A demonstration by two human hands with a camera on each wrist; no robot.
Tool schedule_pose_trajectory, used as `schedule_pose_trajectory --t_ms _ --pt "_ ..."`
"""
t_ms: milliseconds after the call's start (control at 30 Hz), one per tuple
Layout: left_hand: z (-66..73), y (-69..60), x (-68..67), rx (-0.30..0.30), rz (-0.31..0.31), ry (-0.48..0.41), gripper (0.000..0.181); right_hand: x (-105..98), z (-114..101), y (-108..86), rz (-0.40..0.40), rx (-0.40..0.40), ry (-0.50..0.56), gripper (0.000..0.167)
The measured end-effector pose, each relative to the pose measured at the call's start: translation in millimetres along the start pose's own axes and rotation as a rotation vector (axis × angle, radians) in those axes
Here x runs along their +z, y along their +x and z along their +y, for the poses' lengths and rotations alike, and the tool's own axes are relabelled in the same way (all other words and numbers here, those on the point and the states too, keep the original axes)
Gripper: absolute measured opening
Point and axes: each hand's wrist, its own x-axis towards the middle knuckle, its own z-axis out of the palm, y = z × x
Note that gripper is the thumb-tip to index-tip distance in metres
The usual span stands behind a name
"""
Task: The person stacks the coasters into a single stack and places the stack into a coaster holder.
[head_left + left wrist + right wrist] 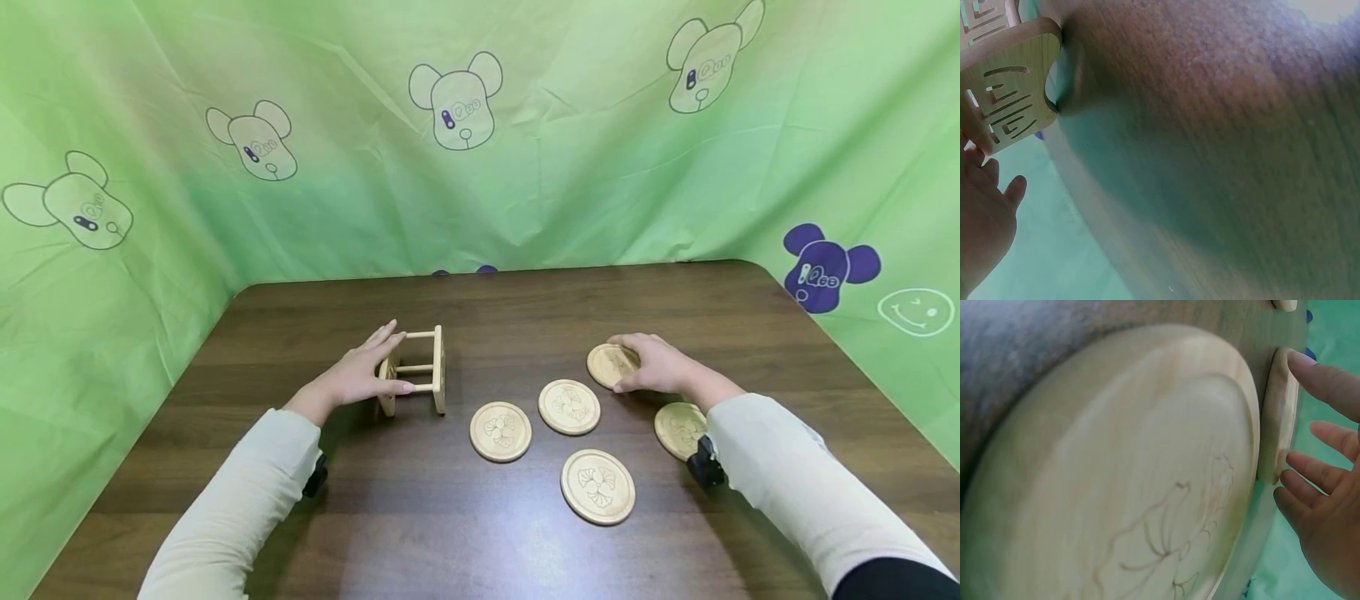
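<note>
My left hand spans the left end of a small wooden coaster rack, its thumb by the near rod and the other fingers by the far side. Fingertips touch the carved, slotted end panel in the left wrist view. Over to the right, my right hand holds a round wooden coaster by its rim, thumb and fingers on opposite edges; the hand partly covers it. Another coaster, partly hidden by the right wrist, looms large in the right wrist view.
Three more wooden coasters with leaf engravings lie flat between the hands: a left one, a middle one and a near one. A green printed curtain hangs behind the brown wooden table.
</note>
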Motion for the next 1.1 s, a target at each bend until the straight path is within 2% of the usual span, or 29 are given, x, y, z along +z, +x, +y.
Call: schedule_pose_trajectory --t_ms 167,633,1100 --pt "-1.8 0.9 1.0 0.009 0.0 -0.003 0.089 4.2 2.2 2.4 -0.014 -0.025 -0.003 0.072" --pt "1.5 0.7 -0.3 0.001 -0.001 0.005 0.089 5.1 -5.9 5.6 -0.033 0.016 -0.016 0.073" --pt "0.9 -0.2 -0.8 0.001 -0.004 0.006 0.09 6.1 -3.8 7.8 -0.003 -0.002 -0.065 0.069"
